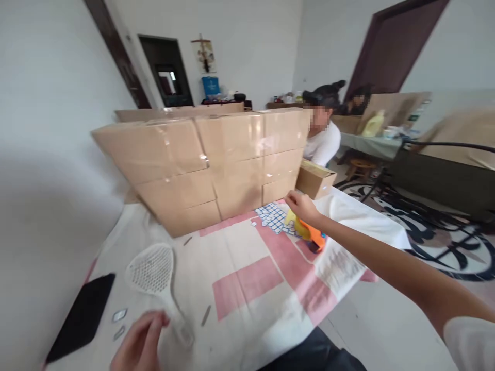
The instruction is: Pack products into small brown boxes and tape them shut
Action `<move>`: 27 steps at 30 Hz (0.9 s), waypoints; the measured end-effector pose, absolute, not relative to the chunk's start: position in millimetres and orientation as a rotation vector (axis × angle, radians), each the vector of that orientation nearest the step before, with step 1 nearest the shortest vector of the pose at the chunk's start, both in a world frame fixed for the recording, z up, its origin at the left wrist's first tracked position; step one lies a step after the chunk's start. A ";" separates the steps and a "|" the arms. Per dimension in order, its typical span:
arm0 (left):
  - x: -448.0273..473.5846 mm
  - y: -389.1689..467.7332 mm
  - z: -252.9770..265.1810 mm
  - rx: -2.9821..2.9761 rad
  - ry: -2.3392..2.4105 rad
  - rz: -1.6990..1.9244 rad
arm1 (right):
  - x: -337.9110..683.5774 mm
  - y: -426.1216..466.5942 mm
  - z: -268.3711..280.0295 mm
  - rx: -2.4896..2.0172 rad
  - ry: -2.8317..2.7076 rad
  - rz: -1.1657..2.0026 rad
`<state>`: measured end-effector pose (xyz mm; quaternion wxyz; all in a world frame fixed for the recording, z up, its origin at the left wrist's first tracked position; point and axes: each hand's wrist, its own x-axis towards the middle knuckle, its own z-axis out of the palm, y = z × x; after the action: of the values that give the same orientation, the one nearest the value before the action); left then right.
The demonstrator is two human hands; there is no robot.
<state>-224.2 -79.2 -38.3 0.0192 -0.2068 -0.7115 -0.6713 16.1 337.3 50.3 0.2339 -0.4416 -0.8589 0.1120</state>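
My left hand (141,341) is at the front left, its fingers curled and pressed together; whether anything is in them is hidden. Just right of it lies a white plastic racket (152,270) with a mesh head. My right hand (303,207) reaches out over the far right of the cloth, closed like a fist, and what it holds, if anything, cannot be seen. Below it are a yellow and orange object (314,236), its kind unclear, and a cluster of blue-and-white cards or tiles (275,217).
A wall of taped cardboard boxes (235,159) stands across the table's far side. A smaller carton (315,178) sits beside it, near a person (323,139). Pink-and-white cloth (247,281) covers the table. A black flat panel (83,317) and small grey pieces lie left.
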 end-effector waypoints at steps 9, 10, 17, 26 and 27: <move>-406.0 35.3 9.3 -0.521 -1.942 -2.384 | -280.4 154.3 53.3 0.027 -2.881 0.221; -430.2 44.8 7.9 -0.476 -1.931 -2.372 | -308.5 139.0 51.9 0.012 -2.913 0.219; -515.6 69.3 -37.0 -0.289 -1.905 -2.246 | -459.6 128.8 55.2 -0.632 -2.636 0.798; -524.7 59.5 -74.6 -0.447 -1.996 -2.158 | -509.6 151.5 42.6 -0.576 -2.260 0.896; -529.3 58.8 -72.5 -0.471 -1.996 -2.152 | -507.3 144.8 40.6 -0.500 -2.260 0.891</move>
<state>-529.3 58.8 -72.5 0.0846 -0.1579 -0.6690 -0.7214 -507.3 144.8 40.6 0.3248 -0.1907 -0.8618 0.3398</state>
